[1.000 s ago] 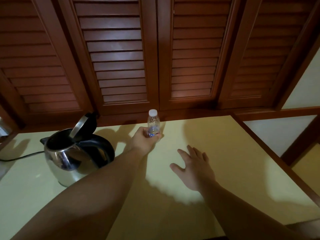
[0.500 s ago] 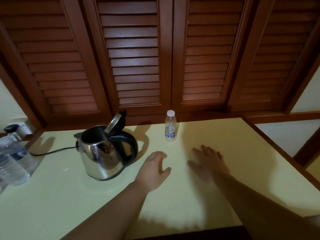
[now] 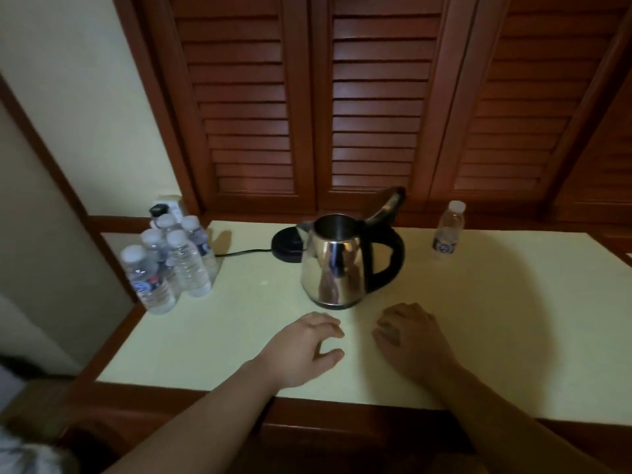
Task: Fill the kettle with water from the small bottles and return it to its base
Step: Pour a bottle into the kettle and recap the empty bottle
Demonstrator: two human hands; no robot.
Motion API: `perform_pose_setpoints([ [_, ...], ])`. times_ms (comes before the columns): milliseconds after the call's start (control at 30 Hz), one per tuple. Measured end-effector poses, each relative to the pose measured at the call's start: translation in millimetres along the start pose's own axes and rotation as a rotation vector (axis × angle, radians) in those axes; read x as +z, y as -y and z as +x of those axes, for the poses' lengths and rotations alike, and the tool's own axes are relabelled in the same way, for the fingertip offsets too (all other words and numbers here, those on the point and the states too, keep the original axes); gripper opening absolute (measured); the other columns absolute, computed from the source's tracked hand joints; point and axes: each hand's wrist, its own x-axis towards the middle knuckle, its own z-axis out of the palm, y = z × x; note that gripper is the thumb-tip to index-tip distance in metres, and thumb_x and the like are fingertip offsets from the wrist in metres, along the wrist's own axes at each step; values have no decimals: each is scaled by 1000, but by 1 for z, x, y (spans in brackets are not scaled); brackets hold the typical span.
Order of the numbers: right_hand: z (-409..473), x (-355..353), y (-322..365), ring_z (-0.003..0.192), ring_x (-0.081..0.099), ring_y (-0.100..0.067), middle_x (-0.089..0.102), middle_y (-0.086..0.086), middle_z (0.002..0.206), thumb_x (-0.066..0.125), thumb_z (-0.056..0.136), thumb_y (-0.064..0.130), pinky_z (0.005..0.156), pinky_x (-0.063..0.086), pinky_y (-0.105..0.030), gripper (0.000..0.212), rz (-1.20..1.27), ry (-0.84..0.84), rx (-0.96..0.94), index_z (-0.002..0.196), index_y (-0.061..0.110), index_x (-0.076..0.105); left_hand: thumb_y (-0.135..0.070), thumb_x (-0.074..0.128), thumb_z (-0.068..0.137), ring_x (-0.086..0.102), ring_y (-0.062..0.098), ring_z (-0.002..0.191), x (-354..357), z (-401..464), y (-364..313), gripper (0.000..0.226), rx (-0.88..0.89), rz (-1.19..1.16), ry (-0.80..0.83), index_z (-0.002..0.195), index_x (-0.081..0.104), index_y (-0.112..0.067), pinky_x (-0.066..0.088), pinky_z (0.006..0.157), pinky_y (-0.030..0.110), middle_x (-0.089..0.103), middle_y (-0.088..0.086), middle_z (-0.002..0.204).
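A steel kettle (image 3: 337, 265) with a black handle stands on the pale table (image 3: 496, 323), its lid tipped up and open. Its round black base (image 3: 286, 245) sits just behind it to the left, with a cord running left. A cluster of several small capped water bottles (image 3: 171, 261) stands at the table's far left corner. One small bottle (image 3: 448, 230) stands alone at the back right. My left hand (image 3: 304, 347) rests on the table in front of the kettle, fingers loosely spread, holding nothing. My right hand (image 3: 412, 336) lies beside it, fingers curled, empty.
Brown louvred doors (image 3: 372, 97) rise behind the table. A wall socket with a plug (image 3: 164, 208) sits behind the bottle cluster. The table's wooden front edge (image 3: 342, 415) runs below my wrists.
My left hand let go of the single bottle at the back and drew back to the near table. The view swung left, bringing the bottle cluster and base into sight.
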Motion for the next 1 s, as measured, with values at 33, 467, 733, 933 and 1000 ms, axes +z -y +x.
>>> perform_pose_setpoints([
  [33,2,8,18,104,60,-21,69,8,113,46,87,57,91,47,-41,47,19,12,-30,101,25,77,-55,57,97,44,-1,138,-10,-13,11,44,-7,16,-7,130,68,-28,37,114,23,59,-13,142],
  [467,49,77,206,155,21,-19,24,4,169,19,86,91,125,11,-37,94,-20,241,-143,158,33,38,-43,75,88,60,1,99,-113,-157,125,22,-332,47,-390,102,75,-26,50,84,20,65,-19,104],
  [733,48,78,205,154,20,-12,24,13,169,26,85,88,126,15,-36,86,11,244,-101,156,42,38,-48,90,70,66,14,93,-150,-163,156,61,-786,-388,-714,108,48,-27,55,76,29,64,-5,101],
  [933,44,77,207,156,16,-9,20,13,170,14,80,93,127,13,-34,98,29,260,-77,159,39,34,-37,88,77,66,7,108,-157,-142,157,77,-702,-517,-642,141,46,-27,51,82,23,65,-17,117],
  [1000,42,77,206,155,16,-8,19,14,170,16,78,94,127,13,-34,99,47,271,-64,159,39,34,-40,87,77,66,5,106,-152,-137,155,68,-689,-502,-640,134,50,-33,51,82,25,66,-19,115],
])
